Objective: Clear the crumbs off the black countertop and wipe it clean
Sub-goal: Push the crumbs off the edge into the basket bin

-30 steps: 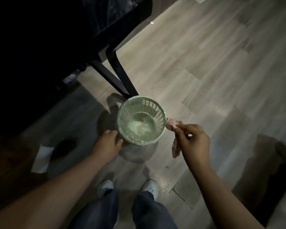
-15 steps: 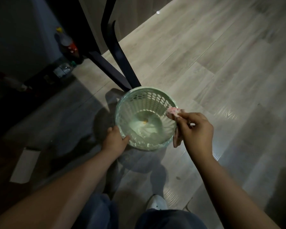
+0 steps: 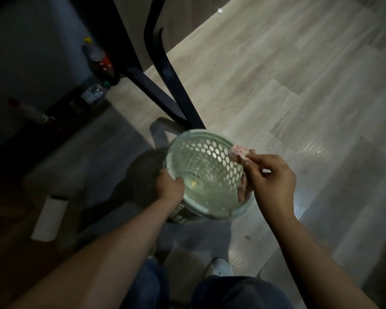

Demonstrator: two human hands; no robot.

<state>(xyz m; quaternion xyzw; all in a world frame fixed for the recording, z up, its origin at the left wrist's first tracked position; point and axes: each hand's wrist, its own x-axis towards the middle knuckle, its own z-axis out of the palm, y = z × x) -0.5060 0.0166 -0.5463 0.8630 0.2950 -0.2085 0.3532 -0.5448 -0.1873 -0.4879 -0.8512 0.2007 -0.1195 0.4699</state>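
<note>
Head view: my left hand (image 3: pixel 169 186) grips the near-left rim of the pale green perforated plastic waste basket (image 3: pixel 210 155) on the wood-look floor (image 3: pixel 276 74); my right hand (image 3: pixel 271 181) pinches the soft pink spotted cloth (image 3: pixel 237 153) over its right rim. It looks light and limp, best held bunched

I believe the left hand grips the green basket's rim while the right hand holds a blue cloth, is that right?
Not quite: the head view shows the cloth in the right hand is pink; the left hand does grip the basket.

no readable text, bottle (image 3: pixel 98 61) labels too dim and blurred
</note>
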